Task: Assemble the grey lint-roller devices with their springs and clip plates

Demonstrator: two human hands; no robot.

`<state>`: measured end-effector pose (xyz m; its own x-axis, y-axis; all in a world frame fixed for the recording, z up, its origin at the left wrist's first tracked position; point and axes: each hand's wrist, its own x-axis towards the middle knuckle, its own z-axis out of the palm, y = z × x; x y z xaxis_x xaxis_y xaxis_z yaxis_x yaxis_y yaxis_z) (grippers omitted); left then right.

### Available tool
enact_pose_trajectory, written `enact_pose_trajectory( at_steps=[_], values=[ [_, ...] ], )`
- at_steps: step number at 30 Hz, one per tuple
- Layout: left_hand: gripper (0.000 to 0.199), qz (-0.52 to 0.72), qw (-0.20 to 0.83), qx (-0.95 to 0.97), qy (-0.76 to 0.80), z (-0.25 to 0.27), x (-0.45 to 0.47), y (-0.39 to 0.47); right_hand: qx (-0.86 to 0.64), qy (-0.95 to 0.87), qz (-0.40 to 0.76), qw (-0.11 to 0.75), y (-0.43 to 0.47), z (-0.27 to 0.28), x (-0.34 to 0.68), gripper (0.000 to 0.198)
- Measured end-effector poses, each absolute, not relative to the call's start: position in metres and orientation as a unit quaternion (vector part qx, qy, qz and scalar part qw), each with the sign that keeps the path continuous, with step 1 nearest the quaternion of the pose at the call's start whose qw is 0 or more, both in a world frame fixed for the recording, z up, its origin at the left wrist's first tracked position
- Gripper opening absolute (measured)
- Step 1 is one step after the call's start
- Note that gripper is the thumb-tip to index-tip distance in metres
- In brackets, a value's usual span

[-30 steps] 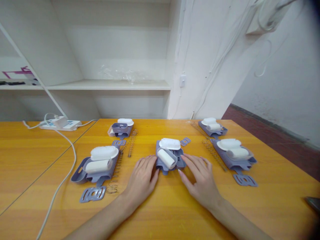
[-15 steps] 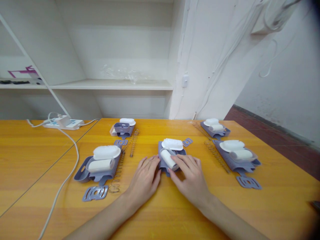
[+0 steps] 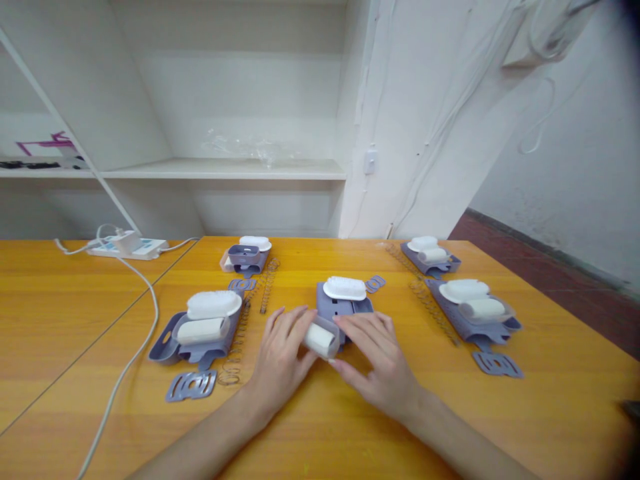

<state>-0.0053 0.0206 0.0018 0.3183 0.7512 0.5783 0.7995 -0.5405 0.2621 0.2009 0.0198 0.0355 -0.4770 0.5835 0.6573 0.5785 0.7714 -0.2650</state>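
Note:
My left hand (image 3: pixel 283 357) is closed around the side of a translucent cup (image 3: pixel 334 328) with a white roll (image 3: pixel 319 339) inside it. The cup lies tilted, its mouth facing me and to the right. My right hand (image 3: pixel 377 353) pinches the cup's right rim, index finger above and thumb below. Just behind is a grey-purple holder plate (image 3: pixel 327 305), partly hidden by my fingers. On its far end rests a white bristled brush head (image 3: pixel 345 288). A grey-purple tray (image 3: pixel 363 305) shows beside my right fingers.
Similar sets with rolls lie left (image 3: pixel 203 331), far left (image 3: pixel 245 257), right (image 3: pixel 475 310) and far right (image 3: pixel 429 255). Wire springs (image 3: pixel 243 327) and slotted plates (image 3: pixel 191 386) lie near them. A power strip (image 3: pixel 127 245) with a white cable (image 3: pixel 153 313) sits at left.
The white roll and its translucent cup have come off the holder plate, toward me and slightly left, and turned. Both hands stay on them; the plate and brush head remain in place.

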Motion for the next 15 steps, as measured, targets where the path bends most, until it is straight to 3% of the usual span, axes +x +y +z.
enact_pose_trajectory(
  at_steps=[3,7,15],
  values=[
    [0.058,-0.339,0.048,-0.77,-0.539,-0.003,-0.016,0.03,-0.404,-0.821,-0.022,0.402,0.037,0.041,0.21,0.04],
    [0.058,-0.338,0.036,-0.72,-0.605,-0.013,-0.029,0.042,-0.475,-0.801,-0.045,0.361,0.068,0.042,0.217,0.037],
    [0.066,-0.326,0.035,-0.748,-0.578,-0.015,-0.024,0.04,-0.484,-0.814,0.0,0.32,0.097,0.027,0.212,0.035]
  ],
)
